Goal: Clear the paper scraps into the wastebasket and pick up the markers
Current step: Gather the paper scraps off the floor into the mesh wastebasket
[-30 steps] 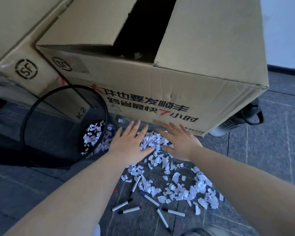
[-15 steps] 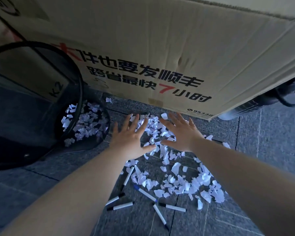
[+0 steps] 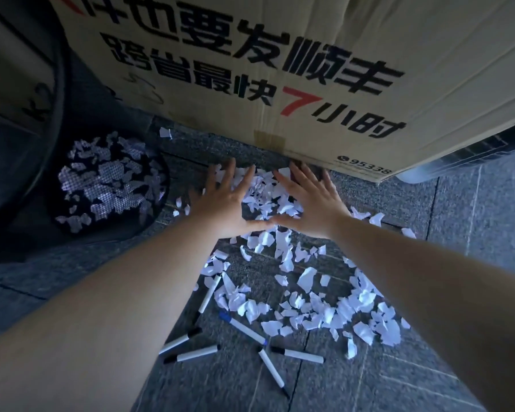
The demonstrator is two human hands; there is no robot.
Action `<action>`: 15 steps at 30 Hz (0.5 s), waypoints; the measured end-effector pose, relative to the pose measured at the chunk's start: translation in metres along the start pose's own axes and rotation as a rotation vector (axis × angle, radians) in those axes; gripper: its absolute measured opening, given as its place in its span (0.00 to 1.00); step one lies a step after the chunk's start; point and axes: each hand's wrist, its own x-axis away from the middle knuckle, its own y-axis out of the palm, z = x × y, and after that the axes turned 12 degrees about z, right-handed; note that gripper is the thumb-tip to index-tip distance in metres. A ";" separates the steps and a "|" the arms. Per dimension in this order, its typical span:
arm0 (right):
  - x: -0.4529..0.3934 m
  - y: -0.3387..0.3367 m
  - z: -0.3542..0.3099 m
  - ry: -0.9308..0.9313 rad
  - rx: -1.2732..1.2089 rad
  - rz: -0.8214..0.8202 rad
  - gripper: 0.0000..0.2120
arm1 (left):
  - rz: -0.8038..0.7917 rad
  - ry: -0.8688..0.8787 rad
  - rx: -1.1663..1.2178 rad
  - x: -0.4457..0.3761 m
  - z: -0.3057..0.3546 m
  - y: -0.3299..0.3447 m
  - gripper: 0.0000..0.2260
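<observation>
Scraps (image 3: 280, 304) partly fill your wastebasket (image 3: 107, 185), but most lie on the floor (image 3: 473, 218). Your left hand (image 3: 229, 203) and right hand (image 3: 309, 203), fingers spread flat, press the pile beside the box (image 3: 280, 40). Six markers (image 3: 241, 327) wait untouched near you.

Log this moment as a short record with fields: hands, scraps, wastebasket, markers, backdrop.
left hand: left hand flat, fingers spread, on the scrap pile
right hand: right hand flat, fingers spread, thumbs of both nearly meeting
scraps: paper scraps strewn over the floor, some between the hands
wastebasket: black mesh wastebasket lying on its side at left, scraps inside
markers: six markers on the floor near the forearms, none held
backdrop: printed cardboard box behind the hands
</observation>
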 end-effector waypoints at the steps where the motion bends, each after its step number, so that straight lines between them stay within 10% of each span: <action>1: 0.004 0.003 -0.001 -0.002 -0.021 0.018 0.42 | 0.006 0.029 -0.006 -0.002 0.001 0.005 0.51; 15: 0.129 0.048 -0.011 -0.373 0.115 -0.135 0.39 | 0.136 0.468 -0.241 0.093 -0.021 0.089 0.48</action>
